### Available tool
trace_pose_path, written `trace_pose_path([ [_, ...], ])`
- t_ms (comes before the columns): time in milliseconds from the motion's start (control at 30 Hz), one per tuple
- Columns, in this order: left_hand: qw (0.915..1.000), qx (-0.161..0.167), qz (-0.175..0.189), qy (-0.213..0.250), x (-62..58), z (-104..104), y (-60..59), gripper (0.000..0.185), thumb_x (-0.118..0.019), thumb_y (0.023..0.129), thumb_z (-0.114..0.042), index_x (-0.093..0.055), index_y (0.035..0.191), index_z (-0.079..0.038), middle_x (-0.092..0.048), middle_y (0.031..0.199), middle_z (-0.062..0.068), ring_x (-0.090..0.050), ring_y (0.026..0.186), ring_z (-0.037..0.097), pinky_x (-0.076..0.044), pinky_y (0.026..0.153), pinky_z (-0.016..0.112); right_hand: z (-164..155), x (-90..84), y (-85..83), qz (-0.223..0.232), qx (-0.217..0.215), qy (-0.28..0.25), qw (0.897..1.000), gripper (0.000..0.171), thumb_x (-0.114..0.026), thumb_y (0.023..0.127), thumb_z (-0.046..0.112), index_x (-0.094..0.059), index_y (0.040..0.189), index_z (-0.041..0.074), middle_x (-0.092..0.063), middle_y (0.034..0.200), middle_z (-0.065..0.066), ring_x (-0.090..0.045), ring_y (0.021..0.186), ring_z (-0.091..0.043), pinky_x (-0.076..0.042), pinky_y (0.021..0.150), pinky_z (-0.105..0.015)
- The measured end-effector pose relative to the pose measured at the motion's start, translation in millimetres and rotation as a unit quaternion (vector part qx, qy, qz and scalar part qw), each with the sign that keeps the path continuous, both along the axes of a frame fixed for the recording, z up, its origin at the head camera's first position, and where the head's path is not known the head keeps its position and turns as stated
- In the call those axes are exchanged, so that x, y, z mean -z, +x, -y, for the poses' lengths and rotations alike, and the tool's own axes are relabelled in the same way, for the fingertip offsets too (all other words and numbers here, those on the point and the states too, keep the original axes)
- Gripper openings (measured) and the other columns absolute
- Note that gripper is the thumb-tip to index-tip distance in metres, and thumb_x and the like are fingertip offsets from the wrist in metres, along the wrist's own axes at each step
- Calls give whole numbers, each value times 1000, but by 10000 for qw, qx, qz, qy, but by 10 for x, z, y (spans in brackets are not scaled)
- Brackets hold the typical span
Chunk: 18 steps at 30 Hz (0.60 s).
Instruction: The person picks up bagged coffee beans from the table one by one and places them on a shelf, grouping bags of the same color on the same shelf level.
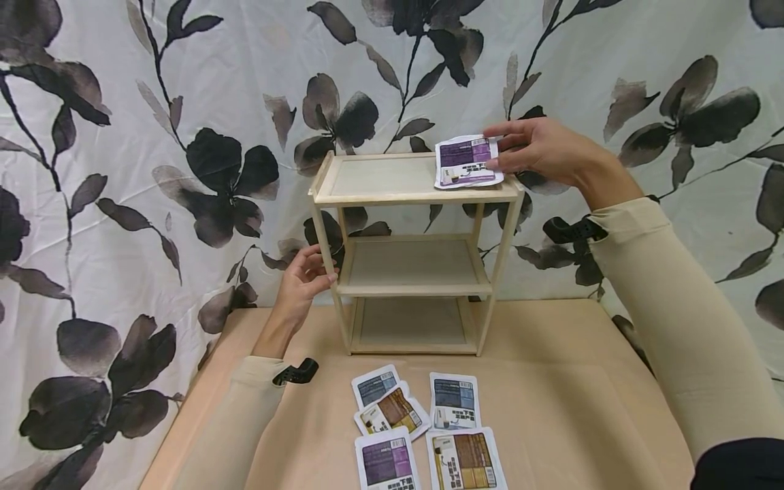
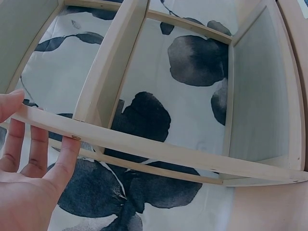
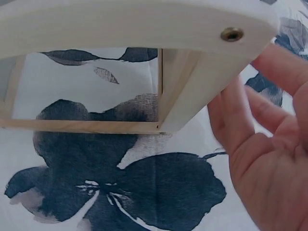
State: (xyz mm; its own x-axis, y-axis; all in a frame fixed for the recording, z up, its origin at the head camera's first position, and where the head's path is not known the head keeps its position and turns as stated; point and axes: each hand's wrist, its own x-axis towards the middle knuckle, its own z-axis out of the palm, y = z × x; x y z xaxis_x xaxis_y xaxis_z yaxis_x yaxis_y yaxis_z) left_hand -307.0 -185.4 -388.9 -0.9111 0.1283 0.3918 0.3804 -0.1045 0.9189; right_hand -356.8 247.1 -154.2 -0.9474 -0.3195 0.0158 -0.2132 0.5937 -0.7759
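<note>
A pale wooden three-tier shelf rack (image 1: pixel 373 178) stands upright at the back of the table. My left hand (image 1: pixel 300 282) holds its left front post, thumb on one side and fingers on the other, as the left wrist view shows with the post (image 2: pixel 125 139). On the right end of the top tier lies a small stack of white-edged packets, a purple-labelled packet (image 1: pixel 462 162) uppermost. The right hand (image 1: pixel 545 153) pinches this stack at its right edge, thumb in front. In the right wrist view the rack's corner (image 3: pixel 240 53) hides the packets and some fingertips.
Several more packets lie in front of the rack: two blue-grey packets (image 1: pixel 454 401), a brown-and-yellow packet (image 1: pixel 395 412), a larger brown packet (image 1: pixel 467 463) and a purple packet (image 1: pixel 386 459). A floral cloth (image 1: pixel 245 68) hangs behind the tan table (image 1: pixel 551 381).
</note>
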Motion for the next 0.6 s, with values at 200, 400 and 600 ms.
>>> trace_pose_path([
  [200, 10000, -32, 11, -19, -5, -5, 7, 57, -67, 88, 13, -47, 140, 0, -59, 116, 9, -63, 103, 29, -57, 83, 26, 15, -42, 8, -191, 203, 414, 9988, 79, -73, 95, 31, -32, 159, 13, -37, 159, -21, -43, 137, -37, -36, 117, -53],
  [400, 10000, -52, 22, -32, -4, -13, 11, 56, -67, 88, 13, -47, 140, 2, -59, 115, 9, -63, 103, 27, -57, 83, 25, -39, -49, 79, -512, 407, 503, 9966, 71, -71, 97, 29, -38, 156, 10, -46, 149, -19, -50, 127, -30, -40, 113, -50],
  [600, 9999, -93, -49, -60, 10, -24, 16, 58, -68, 88, 12, -44, 141, 5, -59, 117, 12, -63, 104, 30, -57, 81, 25, -51, -35, 219, -928, 347, 249, 9948, 62, -71, 96, 23, -46, 150, 5, -53, 134, -15, -61, 106, -19, -55, 89, -21],
])
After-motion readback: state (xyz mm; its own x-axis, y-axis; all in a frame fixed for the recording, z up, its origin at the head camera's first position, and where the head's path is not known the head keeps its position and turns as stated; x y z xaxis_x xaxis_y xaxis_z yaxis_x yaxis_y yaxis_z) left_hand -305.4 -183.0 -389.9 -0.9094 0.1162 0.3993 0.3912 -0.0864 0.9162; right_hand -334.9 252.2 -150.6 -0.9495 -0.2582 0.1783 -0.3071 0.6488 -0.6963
